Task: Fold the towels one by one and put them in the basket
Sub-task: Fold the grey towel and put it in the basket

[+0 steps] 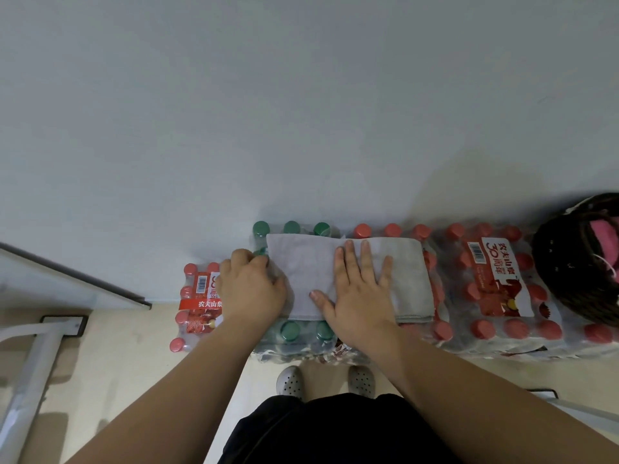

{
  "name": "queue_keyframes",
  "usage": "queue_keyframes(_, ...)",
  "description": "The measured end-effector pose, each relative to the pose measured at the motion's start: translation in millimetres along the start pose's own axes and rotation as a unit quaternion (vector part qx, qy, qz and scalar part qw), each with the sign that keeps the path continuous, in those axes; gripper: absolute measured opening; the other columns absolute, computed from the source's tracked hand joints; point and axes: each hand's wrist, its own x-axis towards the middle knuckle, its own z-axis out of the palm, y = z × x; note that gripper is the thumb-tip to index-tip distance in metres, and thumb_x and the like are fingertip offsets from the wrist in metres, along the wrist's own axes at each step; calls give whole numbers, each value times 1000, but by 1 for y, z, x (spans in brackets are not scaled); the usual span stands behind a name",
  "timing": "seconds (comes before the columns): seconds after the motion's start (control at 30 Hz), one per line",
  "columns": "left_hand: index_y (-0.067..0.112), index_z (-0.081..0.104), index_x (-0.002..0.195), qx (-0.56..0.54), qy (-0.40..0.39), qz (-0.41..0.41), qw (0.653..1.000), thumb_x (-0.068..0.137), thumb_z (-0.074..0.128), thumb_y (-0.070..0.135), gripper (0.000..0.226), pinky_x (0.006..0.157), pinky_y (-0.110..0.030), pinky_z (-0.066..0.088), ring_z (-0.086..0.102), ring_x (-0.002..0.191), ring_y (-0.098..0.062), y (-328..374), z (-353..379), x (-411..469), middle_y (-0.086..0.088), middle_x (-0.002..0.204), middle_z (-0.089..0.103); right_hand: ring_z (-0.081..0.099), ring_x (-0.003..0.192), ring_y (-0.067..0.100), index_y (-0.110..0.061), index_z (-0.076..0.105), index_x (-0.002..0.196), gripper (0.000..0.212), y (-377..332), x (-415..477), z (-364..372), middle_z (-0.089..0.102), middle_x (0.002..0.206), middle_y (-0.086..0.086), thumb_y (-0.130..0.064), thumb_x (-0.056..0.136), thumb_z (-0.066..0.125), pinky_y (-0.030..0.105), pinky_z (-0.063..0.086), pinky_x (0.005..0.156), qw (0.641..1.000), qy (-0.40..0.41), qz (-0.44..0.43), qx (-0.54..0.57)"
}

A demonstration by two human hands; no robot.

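Right hand flat, open on towel, left hand gripping its 9 o'clock edge; bumpy bottle packs underneath may skew the fold or let it slip off.

one wide-angle view is taken from the person's head and is aimed forward and steeply down, toward the foot of a wall. the left hand, right hand and towel are seen near, from above.
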Motion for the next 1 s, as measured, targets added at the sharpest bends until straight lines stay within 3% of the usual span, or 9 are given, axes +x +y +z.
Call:
queue_keyframes(0.17,16,60,70,-123,-35,-53,990,65,51,33,21,65,-34,45,57,78,-32,7,-6,4,-2,75,59,-36,144,31,-11,-17,155,94,2,1,-1,-24,163,10,-76,87,-7,66,-13,114,1000,-11,-1,2)
queue_keyframes(0.3,14,62,90,-315,-84,-143,935,79,62,11,11,64,-30,51,60,77,-19,30,-22,-4,-3,83,66,-37,144,28,-13,-20,155,94,7,0,-4,-28,162,6,-77,86,-6,61,-13,117,998,-15,-16,51)
queue_keyframes(0.43,17,61,124,-460,-100,-172,865,81,59,-6,49,62,-27,58,67,90,-13,50,-38,-12,5,104,69,-35,145,16,-20,-20,155,95,27,-2,-5,-28,162,-4,-80,83,-5,48,-12,122,979,2,-41,199)
queue_keyframes(0.5,25,58,131,-442,-63,-119,887,81,59,-3,57,59,-23,56,66,87,-8,66,-47,-18,14,108,66,-32,146,12,-22,-17,156,93,45,-7,-6,-27,161,-7,-80,85,-1,41,-10,124,965,16,-50,258)
queue_keyframes(0.63,39,50,136,-376,-38,-9,926,82,65,8,64,68,-33,60,66,74,-6,114,-48,-31,24,107,61,-20,150,8,-24,-5,159,89,90,-19,-9,-15,165,-10,-77,89,8,37,-5,124,943,36,-15,331)
queue_keyframes(0.7,37,46,140,-344,-45,22,938,82,66,8,68,67,-25,57,65,71,-3,138,-36,-34,23,110,60,-10,151,4,-26,3,159,84,110,-27,-13,-5,166,-13,-72,90,18,35,3,124,915,37,9,403)
queue_keyframes(0.8,23,49,141,-300,-56,62,950,80,65,4,66,73,-11,46,64,82,-7,173,-11,-37,10,116,64,3,146,-6,-30,15,159,77,131,-38,-14,10,164,-17,-64,90,28,29,9,123,852,31,33,522)
queue_keyframes(0.9,11,61,125,-264,-53,108,957,79,62,-1,48,73,-1,38,59,88,-10,201,15,-41,-3,109,70,18,144,-11,-44,20,154,62,147,-45,-14,24,159,-23,-57,95,36,18,19,119,787,22,-2,616)
queue_keyframes(1.0,18,57,133,-208,-104,112,966,81,65,15,52,92,-18,46,63,108,-17,212,40,-43,1,120,68,21,138,-19,-46,17,155,58,160,-49,-15,23,156,-27,-47,101,39,2,20,106,790,-15,-33,612)
